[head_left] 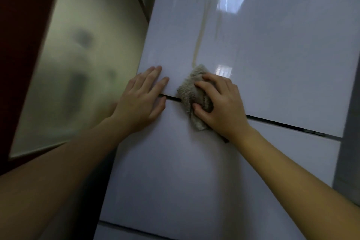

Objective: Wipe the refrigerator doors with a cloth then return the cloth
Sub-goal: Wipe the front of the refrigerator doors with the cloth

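A glossy white refrigerator fills the view, with an upper door (263, 54) and a lower door (185, 171) split by a dark gap. My right hand (220, 103) presses a crumpled beige cloth (190, 91) against the fridge right over that gap. My left hand (144, 99) lies flat, fingers spread, across the same gap near the doors' left edge, holding nothing. A pale vertical streak (200, 31) runs down the upper door to the cloth.
A frosted glass panel (78, 60) in a dark red frame (19, 25) stands left of the fridge. Another door seam (132, 229) shows near the bottom. A grey wall strip (350, 122) lies to the right.
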The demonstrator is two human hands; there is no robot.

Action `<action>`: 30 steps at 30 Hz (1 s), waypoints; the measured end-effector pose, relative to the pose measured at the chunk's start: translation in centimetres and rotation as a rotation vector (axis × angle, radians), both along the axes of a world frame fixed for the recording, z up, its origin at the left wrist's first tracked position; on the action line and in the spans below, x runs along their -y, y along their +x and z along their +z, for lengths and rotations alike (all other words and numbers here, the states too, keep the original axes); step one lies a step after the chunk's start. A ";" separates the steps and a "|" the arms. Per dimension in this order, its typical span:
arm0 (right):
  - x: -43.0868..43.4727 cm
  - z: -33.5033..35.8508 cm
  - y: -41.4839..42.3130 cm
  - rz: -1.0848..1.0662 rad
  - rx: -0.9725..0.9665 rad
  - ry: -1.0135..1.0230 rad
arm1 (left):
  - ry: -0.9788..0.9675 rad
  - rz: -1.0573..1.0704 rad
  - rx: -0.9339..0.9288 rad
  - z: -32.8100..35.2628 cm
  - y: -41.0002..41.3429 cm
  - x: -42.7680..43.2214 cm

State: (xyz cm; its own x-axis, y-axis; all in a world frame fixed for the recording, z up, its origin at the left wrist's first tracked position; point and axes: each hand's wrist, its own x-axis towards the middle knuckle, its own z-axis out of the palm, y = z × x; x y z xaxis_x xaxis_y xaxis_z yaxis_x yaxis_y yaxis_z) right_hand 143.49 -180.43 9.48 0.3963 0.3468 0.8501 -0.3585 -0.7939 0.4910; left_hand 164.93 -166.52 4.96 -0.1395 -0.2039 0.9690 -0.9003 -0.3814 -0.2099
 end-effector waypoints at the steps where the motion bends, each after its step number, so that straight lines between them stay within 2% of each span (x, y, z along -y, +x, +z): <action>1: 0.4 -0.1 -0.6 -0.004 -0.004 -0.017 | -0.002 -0.001 0.000 0.0 0.0 0.0; 7: 2.0 -0.8 -2.8 -0.027 0.034 -0.047 | 0.004 -0.022 -0.020 0.0 0.0 0.1; 14: -1.1 2.0 2.1 0.052 0.226 0.127 | 0.003 -0.020 -0.021 0.1 -0.1 -0.1; 16: -1.7 1.8 3.2 0.036 0.179 0.103 | -0.001 -0.018 -0.020 0.1 -0.2 0.0; 21: -0.1 2.0 1.1 -0.003 -0.039 -0.132 | -0.003 -0.024 -0.025 -0.1 -0.2 0.0; 25: 1.2 5.6 -1.1 -0.027 0.027 -0.123 | 0.007 -0.031 -0.027 0.0 -0.2 -0.2; 30: 0.1 8.9 0.0 0.011 0.097 -0.005 | 0.015 -0.033 -0.037 -0.2 -0.1 -0.2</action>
